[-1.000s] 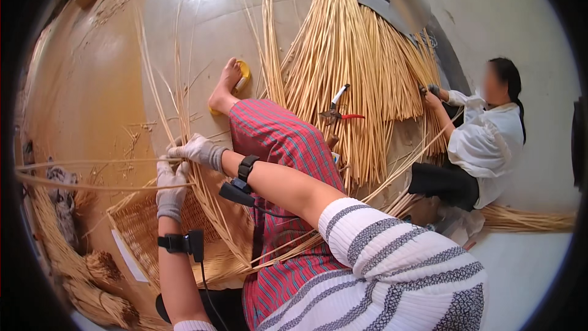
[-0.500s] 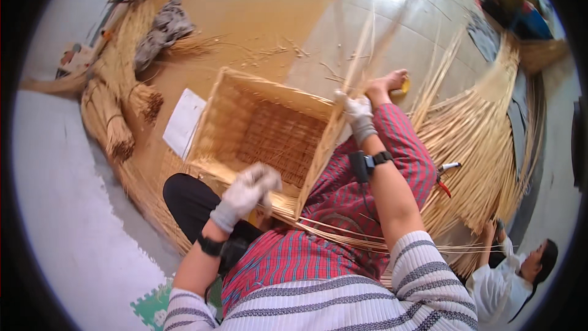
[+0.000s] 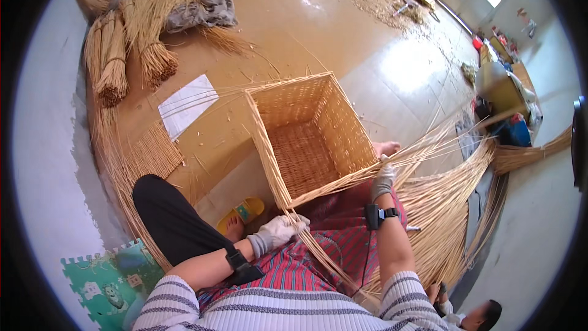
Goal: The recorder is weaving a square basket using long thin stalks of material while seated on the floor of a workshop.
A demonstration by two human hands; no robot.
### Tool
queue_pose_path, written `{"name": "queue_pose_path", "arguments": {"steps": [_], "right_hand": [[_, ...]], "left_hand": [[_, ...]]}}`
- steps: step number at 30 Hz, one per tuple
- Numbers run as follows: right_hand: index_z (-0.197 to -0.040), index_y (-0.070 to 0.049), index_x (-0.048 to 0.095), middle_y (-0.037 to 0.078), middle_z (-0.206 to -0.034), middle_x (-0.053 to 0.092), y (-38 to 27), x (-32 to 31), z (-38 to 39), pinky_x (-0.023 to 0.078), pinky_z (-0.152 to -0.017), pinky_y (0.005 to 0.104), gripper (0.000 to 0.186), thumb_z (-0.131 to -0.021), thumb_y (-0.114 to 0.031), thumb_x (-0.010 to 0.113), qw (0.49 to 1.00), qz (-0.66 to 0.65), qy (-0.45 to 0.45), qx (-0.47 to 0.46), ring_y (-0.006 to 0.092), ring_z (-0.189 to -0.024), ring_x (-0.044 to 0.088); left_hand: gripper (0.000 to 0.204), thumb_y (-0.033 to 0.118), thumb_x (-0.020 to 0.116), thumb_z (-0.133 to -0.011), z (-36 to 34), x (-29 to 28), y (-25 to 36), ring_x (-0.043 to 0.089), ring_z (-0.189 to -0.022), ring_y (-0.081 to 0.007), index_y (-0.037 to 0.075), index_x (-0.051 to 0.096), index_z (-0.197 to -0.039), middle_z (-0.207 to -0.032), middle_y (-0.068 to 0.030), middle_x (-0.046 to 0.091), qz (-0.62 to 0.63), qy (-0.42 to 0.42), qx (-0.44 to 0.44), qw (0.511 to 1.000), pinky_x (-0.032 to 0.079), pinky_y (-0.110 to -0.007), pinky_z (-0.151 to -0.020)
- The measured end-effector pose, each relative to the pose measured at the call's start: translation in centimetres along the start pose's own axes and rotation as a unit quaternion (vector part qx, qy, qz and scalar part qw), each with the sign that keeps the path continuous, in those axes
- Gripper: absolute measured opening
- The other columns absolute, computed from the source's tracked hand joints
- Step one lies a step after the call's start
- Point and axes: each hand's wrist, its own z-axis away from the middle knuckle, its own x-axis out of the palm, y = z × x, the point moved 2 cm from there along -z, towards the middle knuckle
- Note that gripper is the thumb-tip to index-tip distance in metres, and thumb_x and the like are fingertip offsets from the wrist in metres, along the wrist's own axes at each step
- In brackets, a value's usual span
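Observation:
A square wicker basket [image 3: 294,153], its open top towards me, rests by my lap with a woven rim. My left hand [image 3: 280,232], in a white glove, is closed around a few willow strands [image 3: 321,254] at the basket's near corner; the strands trail towards my body. At the right corner my gloved right hand [image 3: 384,181] grips the rim and a spray of long strands [image 3: 429,151] running off to the right. Its fingers are partly hidden by the strands. More loose strand ends stick out left from the basket's far left corner.
Tied willow bundles [image 3: 158,61] and a grey cloth [image 3: 202,10] lie at the far left. A white sheet [image 3: 188,105] is on the floor. Many loose rods [image 3: 438,214] fan out at the right. Another person [image 3: 481,317] sits at the lower right; green foam mat [image 3: 101,288] lower left.
The basket has been turned and its strands now spread to the left and right. My left hand has moved down and right to the near corner; my right hand is lower, nearer my lap.

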Motion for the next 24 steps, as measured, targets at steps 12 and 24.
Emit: {"name": "queue_pose_path", "arguments": {"steps": [12,24], "right_hand": [[-0.091,-0.011,0.065,0.001,-0.076,0.057,-21.4,14.0,9.5,0.046,-0.058,0.0347,0.023,-0.088,-0.033,0.06,0.929,-0.184,-0.271,0.174,0.0147,-0.066,0.052],[-0.099,-0.004,0.064,0.01,-0.088,0.063,-21.2,14.8,7.5,0.05,-0.063,0.0399,0.03,-0.087,-0.03,0.057,0.935,-0.126,-0.288,0.162,0.0224,-0.075,0.06]], "left_hand": [[0.039,0.036,0.056,-0.104,1.2,-24.9,21.5,0.033,-0.042,-0.0051,0.005,0.055,-0.079,-0.06,0.0035,0.046,0.048,0.221,0.0,0.974,0.032,-0.024,-0.038],[0.048,0.027,0.064,-0.095,3.3,-31.0,20.4,0.061,-0.055,-0.0212,0.011,0.052,-0.139,-0.092,-0.0124,0.07,-0.444,0.188,-0.139,0.865,0.051,-0.037,-0.047]]}}
